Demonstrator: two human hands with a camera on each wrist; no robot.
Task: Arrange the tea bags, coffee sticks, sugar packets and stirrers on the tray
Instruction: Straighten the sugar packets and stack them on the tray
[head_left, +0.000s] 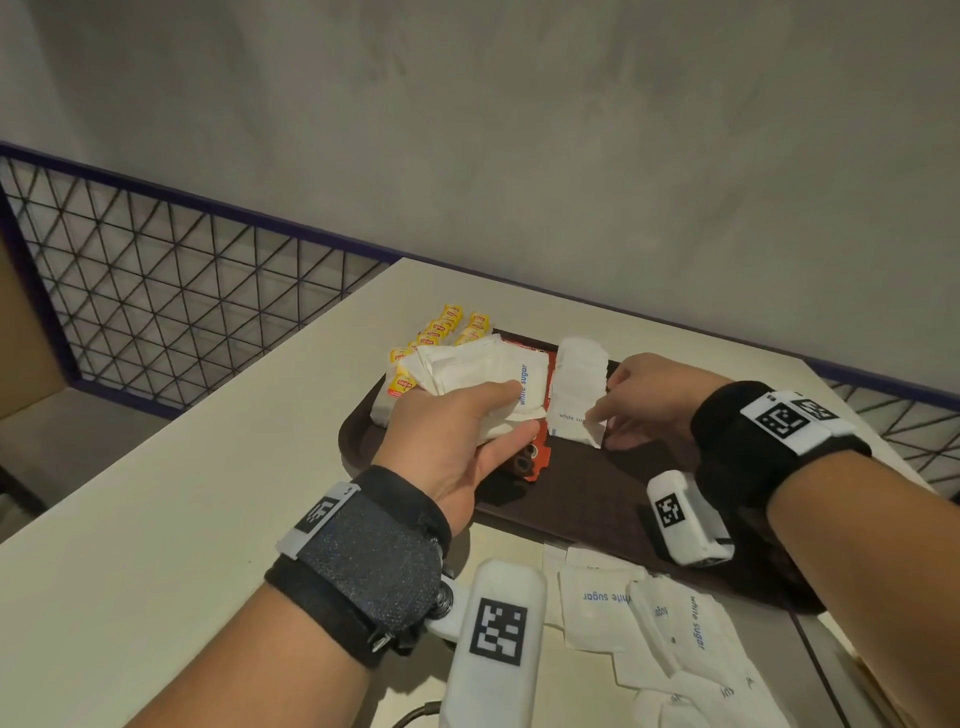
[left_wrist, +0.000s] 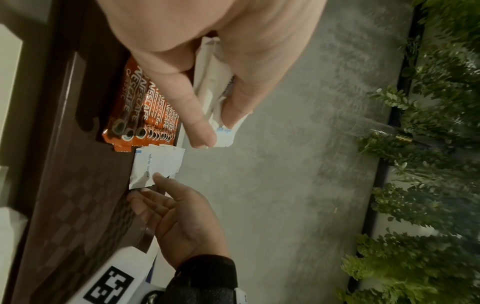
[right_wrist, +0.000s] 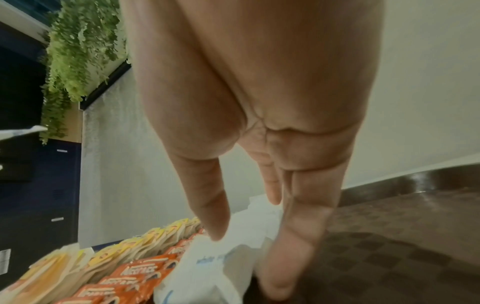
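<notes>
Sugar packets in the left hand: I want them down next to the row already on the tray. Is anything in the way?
Nothing visible blocks it. The left hand holds its sugar packets above the coffee sticks; the right hand steadies the row, with bare tray beside it.

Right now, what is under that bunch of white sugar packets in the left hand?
Under the held sugar packets in the left hand lie orange coffee sticks, side by side on the brown tray. The head view shows only their near ends; hand and packets cover the rest.

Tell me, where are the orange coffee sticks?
In the head view the coffee sticks lie in a row on the brown tray, mostly hidden under the left hand, between the yellow tea bags and the standing sugar packets.
</notes>
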